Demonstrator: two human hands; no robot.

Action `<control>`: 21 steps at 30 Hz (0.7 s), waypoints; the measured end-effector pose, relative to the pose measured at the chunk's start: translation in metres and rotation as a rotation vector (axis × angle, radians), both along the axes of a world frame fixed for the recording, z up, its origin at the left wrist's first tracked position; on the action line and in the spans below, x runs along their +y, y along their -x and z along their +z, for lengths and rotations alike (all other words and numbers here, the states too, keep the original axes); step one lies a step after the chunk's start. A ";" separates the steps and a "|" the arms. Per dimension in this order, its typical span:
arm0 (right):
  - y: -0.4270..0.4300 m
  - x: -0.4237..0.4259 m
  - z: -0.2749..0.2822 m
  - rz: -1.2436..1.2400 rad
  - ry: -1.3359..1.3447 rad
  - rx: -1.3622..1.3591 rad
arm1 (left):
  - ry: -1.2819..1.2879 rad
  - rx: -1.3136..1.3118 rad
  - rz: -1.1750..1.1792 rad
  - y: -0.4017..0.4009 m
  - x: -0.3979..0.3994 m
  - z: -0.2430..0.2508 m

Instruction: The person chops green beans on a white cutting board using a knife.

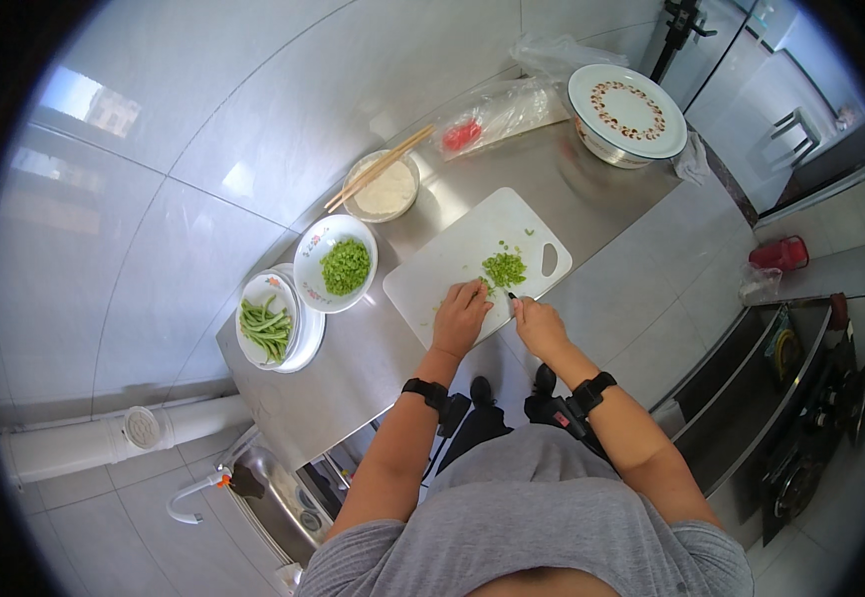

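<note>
A white plastic cutting board (440, 261) lies on the steel counter, with a small heap of chopped green beans (504, 269) near its handle hole. My left hand (462, 317) rests on the board with fingers bent, at the lower left of the heap; what lies beneath its fingertips is mostly hidden. Just right of it, my right hand (540, 324) is closed around the black handle of a knife (512, 295), whose blade can hardly be seen. Left of the board, a floral bowl (305, 260) holds more chopped green pieces. Whole green beans (265, 328) fill another bowl on stacked plates.
Chopsticks (380, 168) lie across a bowl of pale flour-like powder (387, 195). A lidded enamel basin (626, 112) stands at the counter's far right, beside a clear plastic bag (507, 112). A sink (275, 500) is at lower left, a gas stove (798, 477) at right.
</note>
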State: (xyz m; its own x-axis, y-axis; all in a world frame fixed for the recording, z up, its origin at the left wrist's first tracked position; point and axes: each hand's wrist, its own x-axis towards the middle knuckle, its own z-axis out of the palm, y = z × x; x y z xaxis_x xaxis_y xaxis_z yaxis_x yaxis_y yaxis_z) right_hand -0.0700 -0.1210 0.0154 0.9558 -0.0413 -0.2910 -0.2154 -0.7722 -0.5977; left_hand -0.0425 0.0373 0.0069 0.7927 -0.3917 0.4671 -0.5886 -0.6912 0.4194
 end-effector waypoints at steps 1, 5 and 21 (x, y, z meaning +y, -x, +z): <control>-0.001 -0.001 0.002 0.036 -0.007 -0.004 | 0.018 -0.018 0.010 -0.001 0.001 -0.002; -0.008 -0.008 0.006 0.146 0.008 0.011 | -0.004 -0.062 0.064 -0.002 0.003 -0.009; -0.028 -0.014 0.008 0.314 0.024 0.083 | 0.125 -0.007 0.073 -0.006 0.001 -0.012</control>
State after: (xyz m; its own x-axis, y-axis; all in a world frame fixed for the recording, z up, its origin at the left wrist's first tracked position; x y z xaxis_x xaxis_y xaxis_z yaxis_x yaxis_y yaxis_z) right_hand -0.0425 -0.1348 0.0235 0.8963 0.2436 -0.3707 -0.0116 -0.8225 -0.5686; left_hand -0.0366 0.0383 -0.0047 0.8138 -0.2713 0.5139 -0.5415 -0.6750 0.5011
